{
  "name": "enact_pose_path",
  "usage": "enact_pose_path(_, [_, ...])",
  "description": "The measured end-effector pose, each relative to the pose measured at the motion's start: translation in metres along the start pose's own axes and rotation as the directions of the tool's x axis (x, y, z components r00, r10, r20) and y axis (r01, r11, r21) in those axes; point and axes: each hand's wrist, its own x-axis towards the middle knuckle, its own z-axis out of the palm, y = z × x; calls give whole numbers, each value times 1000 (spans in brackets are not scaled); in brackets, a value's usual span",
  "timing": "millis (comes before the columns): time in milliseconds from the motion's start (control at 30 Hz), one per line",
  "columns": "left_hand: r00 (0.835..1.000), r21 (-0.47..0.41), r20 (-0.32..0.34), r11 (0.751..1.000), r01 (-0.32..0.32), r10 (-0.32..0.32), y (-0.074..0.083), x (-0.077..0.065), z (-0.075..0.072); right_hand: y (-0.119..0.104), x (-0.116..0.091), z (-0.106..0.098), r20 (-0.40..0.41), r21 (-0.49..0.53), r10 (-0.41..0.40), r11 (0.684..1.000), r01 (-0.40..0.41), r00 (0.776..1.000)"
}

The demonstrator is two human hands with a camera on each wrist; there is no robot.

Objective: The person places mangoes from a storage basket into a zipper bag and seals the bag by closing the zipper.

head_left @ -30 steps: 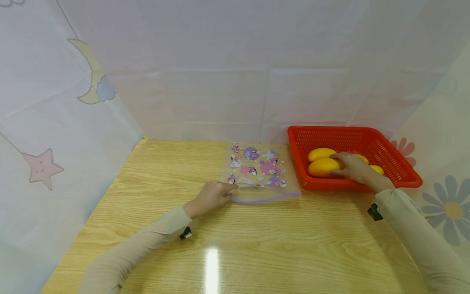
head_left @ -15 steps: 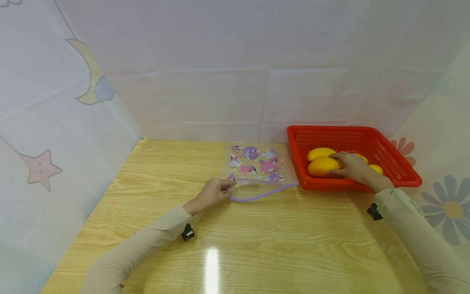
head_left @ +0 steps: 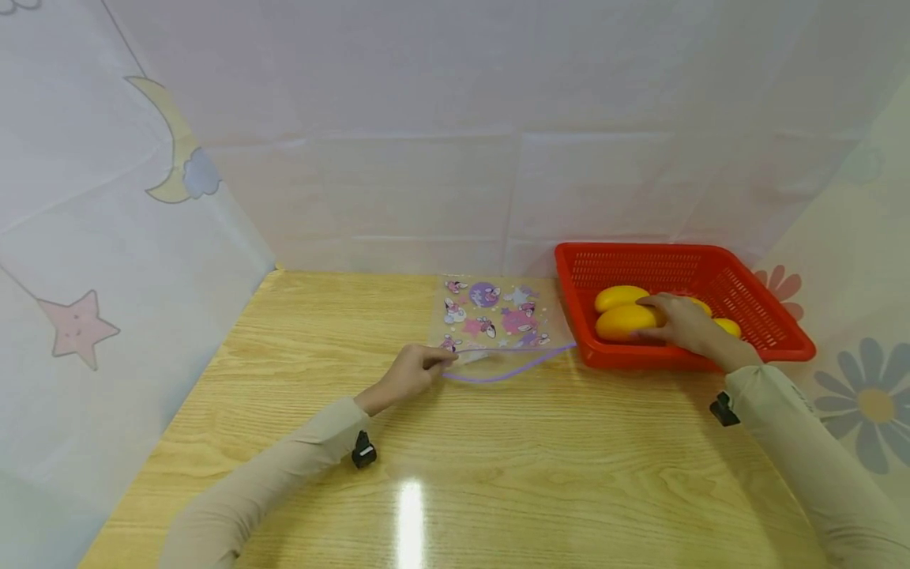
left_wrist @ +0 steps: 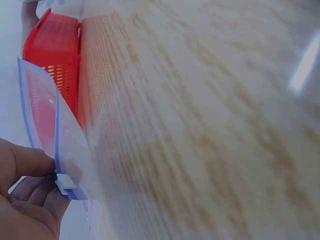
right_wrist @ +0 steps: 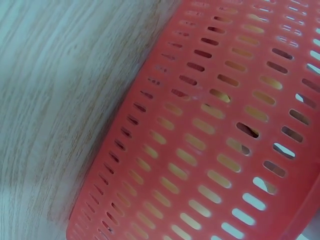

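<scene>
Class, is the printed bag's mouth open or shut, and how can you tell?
The printed bag is open: its two purple edges stand apart in the head and left wrist views, beside the left hand.

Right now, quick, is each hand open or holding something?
Left hand: holding the slider-zip bag at its mouth.
Right hand: holding a mango in the red basket.

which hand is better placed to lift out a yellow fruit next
Probably the right hand: it grips a yellow fruit in the red basket, while the left hand holds the clear bag at its mouth.
</scene>
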Motion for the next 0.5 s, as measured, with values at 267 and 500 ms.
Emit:
enact_pose_path(267, [1000,-13,1,999,-30,30,6,-2,3,1,-1,0,1,27,24,999,-24,1000])
enact_pose_path(500, [1000,-74,-6,997,3,-4,10,-3,3,3,-1,2,-48,67,21,998,-18,999])
